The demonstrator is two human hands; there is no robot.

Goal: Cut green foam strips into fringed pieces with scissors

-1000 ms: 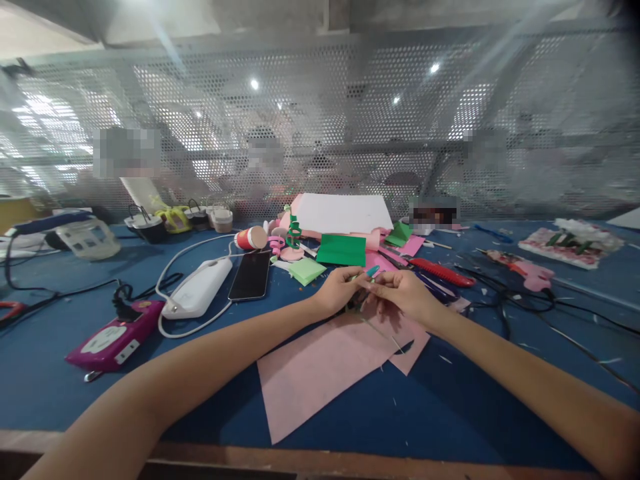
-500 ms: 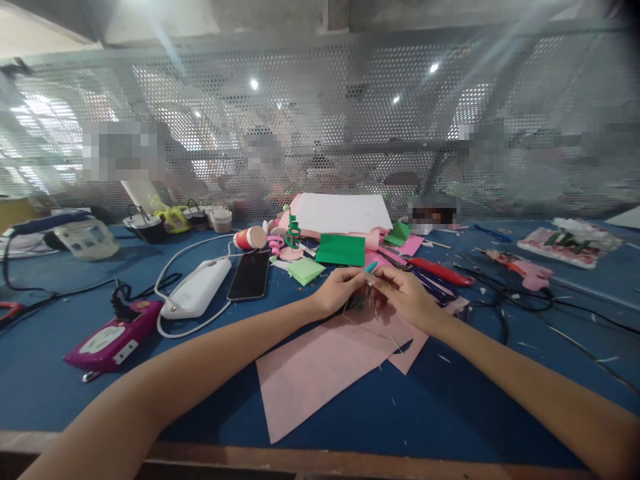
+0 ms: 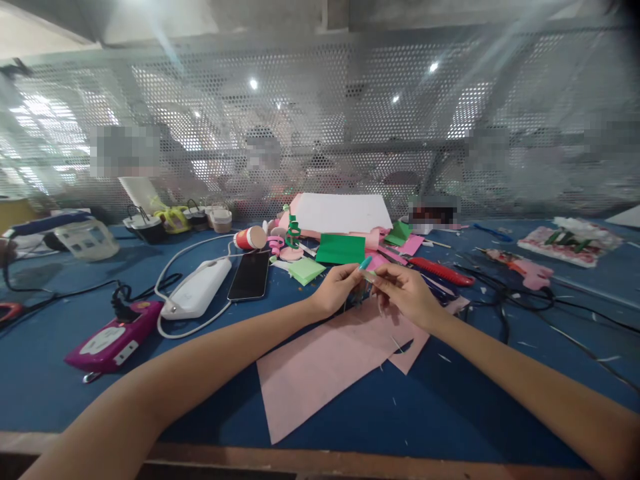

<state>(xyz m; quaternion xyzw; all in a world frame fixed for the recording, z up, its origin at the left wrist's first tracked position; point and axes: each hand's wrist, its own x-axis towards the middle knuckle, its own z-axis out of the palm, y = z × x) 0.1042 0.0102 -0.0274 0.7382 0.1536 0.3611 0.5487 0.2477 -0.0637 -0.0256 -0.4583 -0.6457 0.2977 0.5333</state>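
Observation:
My left hand (image 3: 338, 291) and my right hand (image 3: 409, 295) meet at the middle of the table, fingers closed in pinches. Between the fingertips is a small pale, thin strip (image 3: 369, 274); its kind is too small to tell. A glossy teal tip (image 3: 366, 263), perhaps a long nail, stands out at my left thumb. The lower fingers of both hands are partly hidden. Under and in front of them lies a pink paper sheet (image 3: 320, 380) with a cut edge at its right.
Left of my hands lie a black phone (image 3: 249, 275), a white power bank (image 3: 199, 287) with a cable and a purple power strip (image 3: 113, 343). Green paper (image 3: 341, 250) lies beyond. On the right are a red-handled tool (image 3: 443, 271) and a pink glue gun (image 3: 533, 272) with cords.
The teal tip now points more upright and the pale strip shows between my fingers. A thin strand that trailed below my hands is no longer visible there. My arms have barely moved.

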